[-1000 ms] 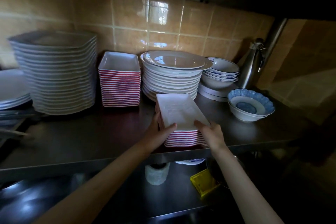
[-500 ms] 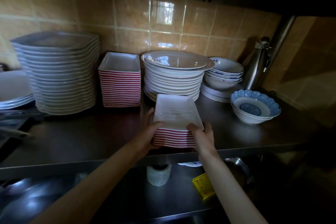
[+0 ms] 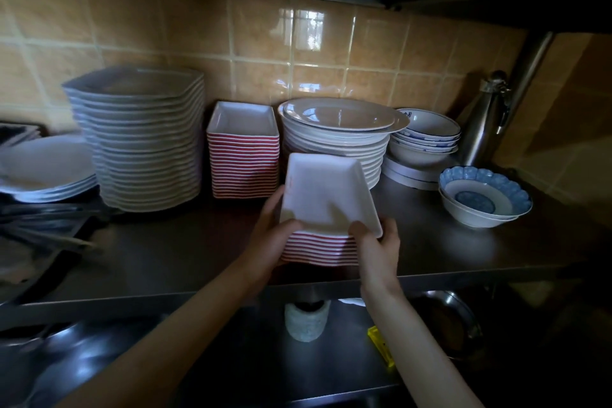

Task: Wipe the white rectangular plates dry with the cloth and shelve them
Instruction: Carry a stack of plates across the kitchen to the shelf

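Observation:
A short stack of white rectangular plates [image 3: 326, 195] with red-striped sides rests on the dark steel shelf [image 3: 165, 255], near its front edge. My left hand [image 3: 270, 235] grips the stack's left near corner, thumb on the top plate's rim. My right hand [image 3: 377, 250] grips the right near corner, thumb also on the rim. A taller stack of the same rectangular plates [image 3: 243, 149] stands behind, against the tiled wall. No cloth is in view.
A tall stack of white angular plates [image 3: 142, 139] stands at left, round plates [image 3: 337, 139] and blue-patterned bowls [image 3: 425, 136] behind right, a blue scalloped bowl [image 3: 485, 197] and steel flask [image 3: 483, 122] at right. Below: a grey cup [image 3: 306, 321], yellow object [image 3: 381, 344], metal bowl [image 3: 453, 321].
Both hands have slid the short stack back and leftward on the shelf, and its top plate now sits squarer. My view has shifted a little to the left.

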